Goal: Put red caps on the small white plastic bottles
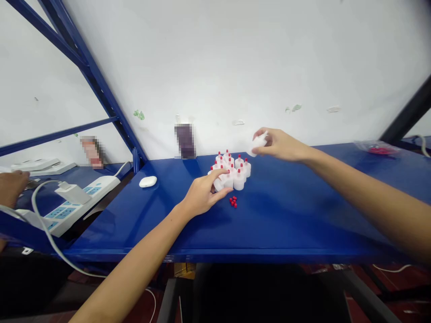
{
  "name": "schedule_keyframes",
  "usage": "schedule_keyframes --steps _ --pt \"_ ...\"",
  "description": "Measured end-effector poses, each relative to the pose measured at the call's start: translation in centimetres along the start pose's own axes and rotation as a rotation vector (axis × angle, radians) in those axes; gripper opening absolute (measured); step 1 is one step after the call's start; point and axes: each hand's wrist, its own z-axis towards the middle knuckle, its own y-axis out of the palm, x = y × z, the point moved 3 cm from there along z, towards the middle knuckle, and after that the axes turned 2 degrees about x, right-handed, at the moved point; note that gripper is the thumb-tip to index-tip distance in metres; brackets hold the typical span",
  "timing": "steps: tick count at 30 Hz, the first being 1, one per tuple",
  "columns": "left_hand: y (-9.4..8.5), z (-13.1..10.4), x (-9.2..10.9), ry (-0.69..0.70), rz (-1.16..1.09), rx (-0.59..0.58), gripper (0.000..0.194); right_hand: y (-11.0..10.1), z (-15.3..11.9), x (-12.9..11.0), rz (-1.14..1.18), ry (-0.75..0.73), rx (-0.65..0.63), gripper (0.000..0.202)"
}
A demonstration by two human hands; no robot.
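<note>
Several small white bottles with red caps (239, 179) stand upright in a tight group on the blue table (286, 215). My left hand (204, 193) is at the front left of the group, its thumb and fingers around a white bottle (218, 184) that stands among the others. Several loose red caps (233, 201) lie just in front of the bottles. Raised above the table, to the right behind the group, my right hand (274, 144) grips a white bottle (256, 144), blurred, with no red cap visible on it.
A white earphone case (148, 181) lies at the left of the table. A blurred-out dark object (185, 141) leans on the wall. A plastic bag with red contents (380, 149) is far right. Beyond a power strip (81, 202), another person's hand (13, 186) shows at the left edge.
</note>
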Motion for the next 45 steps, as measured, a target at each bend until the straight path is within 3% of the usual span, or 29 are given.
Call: schedule_keyframes --steps 2,5,7,10,16,22,28,35,40,45 --pt "-0.1 -0.1 0.0 -0.029 -0.029 0.032 0.053 1.3 -1.2 -3.1 0.275 -0.062 -0.024 0.035" --pt "-0.1 -0.2 -0.1 -0.048 -0.091 0.063 0.061 4.6 -3.2 -6.4 0.416 -0.081 -0.151 0.035" --pt "0.0 -0.3 -0.3 -0.038 -0.121 0.070 0.066 6.5 -4.1 -7.6 0.486 -0.081 -0.181 0.031" --pt "0.0 -0.4 -0.7 -0.032 -0.120 0.077 0.071 7.6 -4.3 -8.0 0.549 -0.073 -0.134 0.028" --pt "0.2 -0.3 -0.9 -0.058 -0.096 0.096 0.064 6.9 -3.6 -7.7 0.445 -0.014 -0.102 0.030" --pt "0.3 -0.2 -0.7 -0.039 -0.080 -0.006 0.064 6.9 -3.7 -8.2 0.349 0.038 -0.182 0.031" --pt "0.2 -0.5 -0.7 -0.079 -0.062 -0.075 0.064 7.1 -3.7 -8.2 0.219 0.000 -0.153 0.031" --pt "0.2 -0.3 -0.7 -0.103 -0.027 -0.055 0.059 8.1 -4.0 -7.7 0.224 -0.042 -0.162 0.034" --pt "-0.3 -0.2 -0.8 -0.105 -0.004 -0.015 0.052 8.8 -4.4 -8.3 0.091 -0.094 -0.089 0.033" --pt "-0.5 -0.3 -0.6 -0.004 0.061 0.015 0.042 7.8 -4.5 -8.2 -0.043 -0.209 -0.099 0.055"
